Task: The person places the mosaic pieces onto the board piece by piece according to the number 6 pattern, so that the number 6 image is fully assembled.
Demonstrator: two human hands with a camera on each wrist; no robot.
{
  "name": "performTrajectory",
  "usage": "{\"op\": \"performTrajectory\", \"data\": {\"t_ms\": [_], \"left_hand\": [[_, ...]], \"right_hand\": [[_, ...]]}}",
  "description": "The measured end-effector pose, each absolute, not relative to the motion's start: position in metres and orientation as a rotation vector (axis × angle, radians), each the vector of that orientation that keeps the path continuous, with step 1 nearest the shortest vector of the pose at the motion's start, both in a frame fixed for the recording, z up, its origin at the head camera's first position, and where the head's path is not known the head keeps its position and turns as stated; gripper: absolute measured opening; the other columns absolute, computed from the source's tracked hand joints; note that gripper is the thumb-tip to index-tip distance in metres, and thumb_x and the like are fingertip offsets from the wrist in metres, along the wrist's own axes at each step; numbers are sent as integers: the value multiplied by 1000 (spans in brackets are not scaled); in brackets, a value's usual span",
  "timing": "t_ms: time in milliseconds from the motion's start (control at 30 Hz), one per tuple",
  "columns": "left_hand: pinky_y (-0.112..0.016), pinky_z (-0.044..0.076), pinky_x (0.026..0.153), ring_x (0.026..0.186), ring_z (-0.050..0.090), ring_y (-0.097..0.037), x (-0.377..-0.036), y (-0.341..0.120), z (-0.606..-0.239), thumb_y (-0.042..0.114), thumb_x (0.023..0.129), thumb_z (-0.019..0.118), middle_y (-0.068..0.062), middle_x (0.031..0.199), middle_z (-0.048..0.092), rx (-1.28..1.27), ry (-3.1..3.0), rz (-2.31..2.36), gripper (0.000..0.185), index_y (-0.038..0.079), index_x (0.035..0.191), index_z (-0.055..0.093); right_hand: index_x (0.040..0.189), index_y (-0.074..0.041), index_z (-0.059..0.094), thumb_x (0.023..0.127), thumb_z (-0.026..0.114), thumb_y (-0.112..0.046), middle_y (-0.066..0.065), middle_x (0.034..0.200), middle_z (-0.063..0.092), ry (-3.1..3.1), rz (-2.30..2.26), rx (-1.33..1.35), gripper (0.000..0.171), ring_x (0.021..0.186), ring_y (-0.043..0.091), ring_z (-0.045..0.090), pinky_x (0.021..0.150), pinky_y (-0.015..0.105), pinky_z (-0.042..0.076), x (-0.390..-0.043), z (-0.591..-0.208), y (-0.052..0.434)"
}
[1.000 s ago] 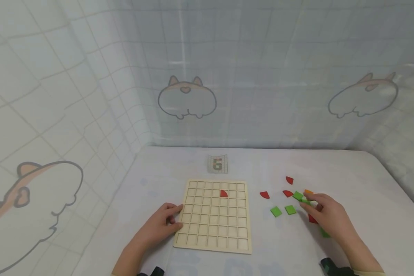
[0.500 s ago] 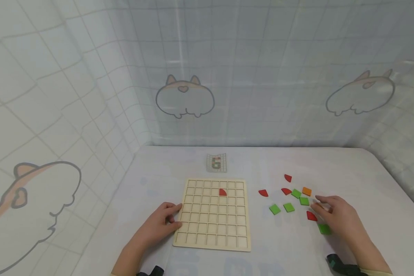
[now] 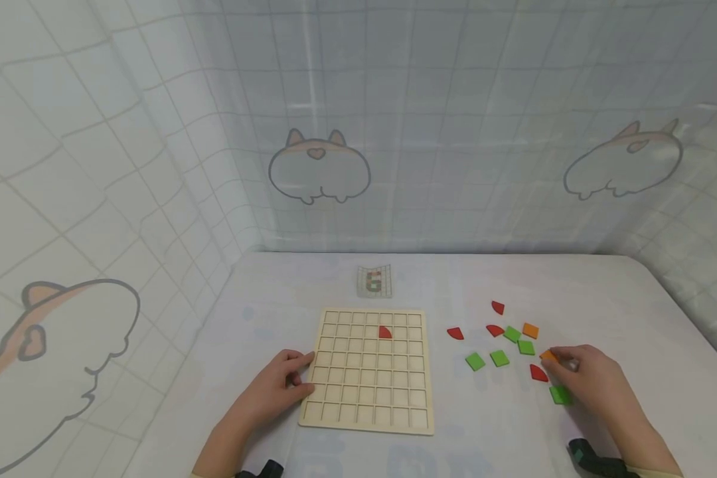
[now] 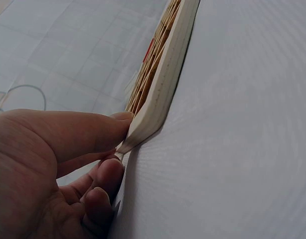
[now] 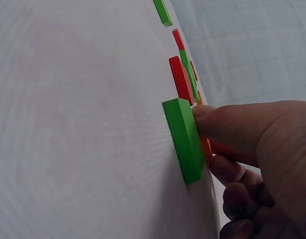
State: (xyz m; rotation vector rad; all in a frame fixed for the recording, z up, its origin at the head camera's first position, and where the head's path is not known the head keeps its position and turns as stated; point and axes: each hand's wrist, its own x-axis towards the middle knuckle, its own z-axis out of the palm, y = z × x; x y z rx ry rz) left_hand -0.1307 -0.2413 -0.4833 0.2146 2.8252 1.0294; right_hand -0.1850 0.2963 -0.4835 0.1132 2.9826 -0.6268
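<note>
A wooden grid board (image 3: 369, 370) is laid flat on the white surface (image 3: 633, 312), its slightly longer side running from 6 toward 12 o'clock. One red quarter-round piece (image 3: 385, 332) is seated in a cell of the second row from the far edge, right of centre; the other cells are seen bare. The board's near-left edge is steadied by the left hand (image 3: 275, 392), its thumb laid on the rim and its fingers curled beneath at the corner, as shown by the left wrist camera. At 3 o'clock of the board the right hand (image 3: 591, 385) is lowered palm-down, and a small orange tile (image 3: 548, 356) is pinched in its grip at the fingertips; a green square tile (image 3: 559, 395) is touched by the thumb. Scattered at 10 to 11 o'clock of that hand are green squares (image 3: 499, 358), red pieces (image 3: 455, 332) and another orange square (image 3: 530, 330). A small pattern card (image 3: 374, 281) is set at 12 o'clock of the board.
</note>
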Motion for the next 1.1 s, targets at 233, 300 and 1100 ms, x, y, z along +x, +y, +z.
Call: {"op": "performTrajectory", "data": {"t_ms": [233,300,1100], "left_hand": [[-22,38,62,75,47,-8,-130,-241,-483,30,76,72,7,105,43,205,2840,1030,60,17,130,50],[-22,38,62,75,47,-8,-130,-242,-483,32,76,72,7,105,43,201,2841,1026,60,17,130,50],[-22,38,62,75,47,-10,-128,-240,-475,32,76,71,5,104,43,199,2817,1005,60,15,130,50]], "right_hand": [[108,0,63,75,69,-43,19,100,58,2975,-625,155,55,79,26,47,60,37,45,-186,-483,295],[108,0,63,75,69,-44,19,101,58,2971,-627,163,55,80,27,47,61,39,45,-187,-482,294],[97,-13,70,76,71,-33,5,96,60,3118,-730,-402,29,78,20,53,64,36,45,-199,-453,236]]}}
